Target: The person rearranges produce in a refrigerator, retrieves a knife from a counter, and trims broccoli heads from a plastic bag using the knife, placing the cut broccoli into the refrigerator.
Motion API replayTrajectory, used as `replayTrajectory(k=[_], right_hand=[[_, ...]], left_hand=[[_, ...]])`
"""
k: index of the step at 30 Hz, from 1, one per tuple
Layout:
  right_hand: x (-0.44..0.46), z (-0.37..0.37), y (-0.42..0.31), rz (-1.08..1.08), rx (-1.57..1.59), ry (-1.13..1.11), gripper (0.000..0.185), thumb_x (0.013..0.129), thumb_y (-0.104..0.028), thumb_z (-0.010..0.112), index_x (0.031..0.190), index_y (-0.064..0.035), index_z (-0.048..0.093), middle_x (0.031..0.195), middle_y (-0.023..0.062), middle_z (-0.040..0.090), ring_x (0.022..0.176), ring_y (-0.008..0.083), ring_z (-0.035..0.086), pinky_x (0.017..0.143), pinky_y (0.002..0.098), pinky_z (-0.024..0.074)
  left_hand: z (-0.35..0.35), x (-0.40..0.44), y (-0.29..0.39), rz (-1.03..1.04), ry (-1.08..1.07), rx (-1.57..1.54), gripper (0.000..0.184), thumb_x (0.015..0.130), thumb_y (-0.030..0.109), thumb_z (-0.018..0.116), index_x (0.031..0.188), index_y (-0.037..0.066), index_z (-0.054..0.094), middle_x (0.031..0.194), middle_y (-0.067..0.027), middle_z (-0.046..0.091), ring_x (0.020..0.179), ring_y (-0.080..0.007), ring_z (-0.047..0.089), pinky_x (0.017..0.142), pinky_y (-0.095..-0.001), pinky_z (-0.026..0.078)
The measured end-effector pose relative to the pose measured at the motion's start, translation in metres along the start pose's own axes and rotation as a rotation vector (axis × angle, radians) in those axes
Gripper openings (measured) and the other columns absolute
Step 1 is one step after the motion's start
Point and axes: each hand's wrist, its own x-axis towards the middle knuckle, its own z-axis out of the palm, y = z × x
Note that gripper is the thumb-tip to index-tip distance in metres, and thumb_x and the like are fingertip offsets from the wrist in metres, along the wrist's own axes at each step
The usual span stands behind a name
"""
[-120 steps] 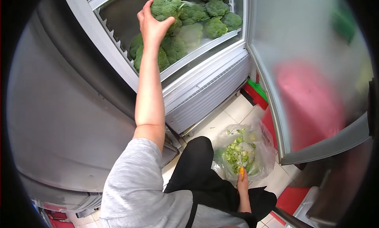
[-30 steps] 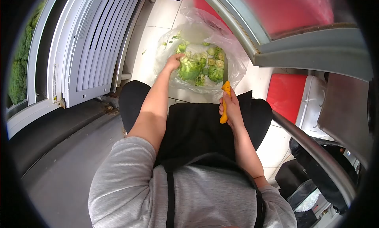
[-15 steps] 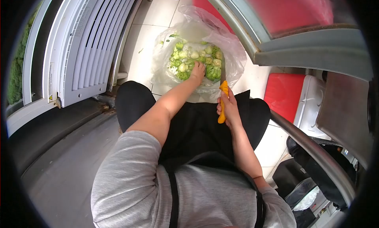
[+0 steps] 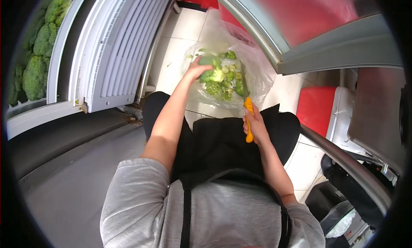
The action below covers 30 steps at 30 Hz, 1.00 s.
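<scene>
My left hand [image 4: 198,70] is closed on a broccoli head [image 4: 210,62], slightly blurred, over the open clear plastic bag [image 4: 258,78] on the floor. Inside the bag lie several green broccoli pieces and pale cut stems [image 4: 231,72]. My right hand [image 4: 255,124] grips the yellow handle of a knife [image 4: 248,112]. Its blade points away from me, along the right side of the broccoli pieces.
At the upper left, broccoli heads [image 4: 38,76] fill the cabinet behind a white frame [image 4: 64,109]. A framed glass door [image 4: 334,42] hangs open at the upper right. A red-topped box [image 4: 316,108] and a metal bar [image 4: 347,164] are at the right.
Four seconds ago my left hand was on broccoli in the cabinet. Since half a second ago it has moved left and up from the cut pieces and now holds a head. The knife stays in my right hand.
</scene>
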Motion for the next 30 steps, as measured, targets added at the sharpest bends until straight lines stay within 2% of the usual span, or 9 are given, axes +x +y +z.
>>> replayTrajectory(k=[4,6,11,14,18,22,26,28,30], right_hand=[[-0.026,0.027,0.002,-0.149,-0.352,-0.077,0.048,0.09,-0.021,0.041,0.133,-0.0162,0.021,0.066,0.0005,0.041,0.042,0.0069,0.038,0.038,0.02,0.0341],[-0.028,0.039,0.002,-0.355,-0.622,-0.087,0.048,0.088,-0.019,0.041,0.132,-0.0127,0.022,0.089,0.0144,0.055,0.063,0.022,0.056,0.06,0.0308,0.0454],[-0.032,0.08,-0.026,-0.472,-0.601,-0.095,0.046,0.088,-0.019,0.041,0.13,-0.0102,0.026,0.113,0.0241,0.048,0.106,0.0345,0.047,0.086,0.0352,0.037],[-0.031,0.086,-0.018,-0.909,-0.358,-0.048,0.044,0.088,-0.02,0.04,0.13,-0.0098,0.028,0.111,0.0254,0.048,0.106,0.036,0.047,0.088,0.0365,0.0356],[-0.012,0.049,0.037,-0.003,-0.46,-0.139,0.044,0.091,-0.028,0.038,0.132,-0.0166,0.027,0.051,-0.0004,0.035,0.037,0.0071,0.034,0.033,0.022,0.0309],[-0.014,0.043,-0.001,-0.096,-0.245,-0.125,0.046,0.091,-0.032,0.037,0.133,-0.0178,0.024,0.054,-0.0006,0.036,0.036,0.0073,0.034,0.033,0.0219,0.032],[0.01,0.031,-0.019,-0.177,-0.351,-0.076,0.049,0.09,-0.03,0.039,0.133,-0.0144,0.022,0.053,-0.0013,0.032,0.034,0.0064,0.028,0.03,0.0223,0.0266],[0.033,0.014,-0.011,-0.329,-0.631,-0.033,0.047,0.09,-0.028,0.039,0.131,-0.0077,0.027,0.084,0.0127,0.053,0.069,0.0212,0.053,0.061,0.0289,0.0434],[0.038,0.024,-0.009,-0.5,-0.712,-0.038,0.047,0.089,-0.028,0.04,0.128,-0.0015,0.031,0.126,0.0215,0.039,0.118,0.0297,0.038,0.095,0.0306,0.0292]], left_hand=[[-0.05,-0.046,0.029,-0.098,0.061,-0.302,0.082,0.062,0.025,0.07,0.128,0.013,0.023,0.103,-0.0126,0.053,0.086,-0.0231,0.056,0.065,-0.0375,0.048],[-0.058,-0.06,0.026,0.022,0.135,-0.486,0.076,0.064,0.019,0.069,0.122,0.013,0.02,0.101,-0.0146,0.052,0.083,-0.0232,0.057,0.062,-0.0401,0.048],[-0.055,-0.076,0.017,0.177,0.383,-0.625,0.066,0.064,0.006,0.068,0.111,0.011,0.022,0.099,-0.0164,0.047,0.082,-0.0245,0.056,0.062,-0.0382,0.05],[-0.053,-0.072,0.009,0.259,0.434,-0.628,0.065,0.064,0.005,0.067,0.111,0.011,0.023,0.101,-0.0163,0.046,0.085,-0.0237,0.055,0.065,-0.0369,0.051],[-0.062,-0.073,0.022,0.341,0.428,-0.71,0.063,0.064,0.005,0.067,0.11,0.007,0.024,0.105,-0.0156,0.044,0.09,-0.0237,0.054,0.071,-0.0335,0.049],[-0.068,-0.099,0.054,0.827,0.676,0.047,0.084,0.054,0.007,0.075,0.12,0.006,0.022,0.118,-0.018,0.038,0.11,-0.028,0.043,0.093,-0.0371,0.036],[-0.073,-0.131,0.095,1.083,0.683,0.298,0.103,0.05,0.009,0.077,0.13,0.007,0.013,0.124,-0.0191,0.037,0.115,-0.0316,0.038,0.096,-0.0401,0.032],[-0.079,-0.135,0.102,1.156,0.715,0.287,0.104,0.048,0.009,0.078,0.131,0.007,0.014,0.125,-0.0178,0.037,0.115,-0.0327,0.037,0.097,-0.0405,0.031],[-0.088,-0.147,0.116,1.217,0.737,0.417,0.098,0.046,0.009,0.077,0.129,0.005,0.024,0.124,-0.0164,0.039,0.115,-0.0339,0.038,0.097,-0.0422,0.031]])
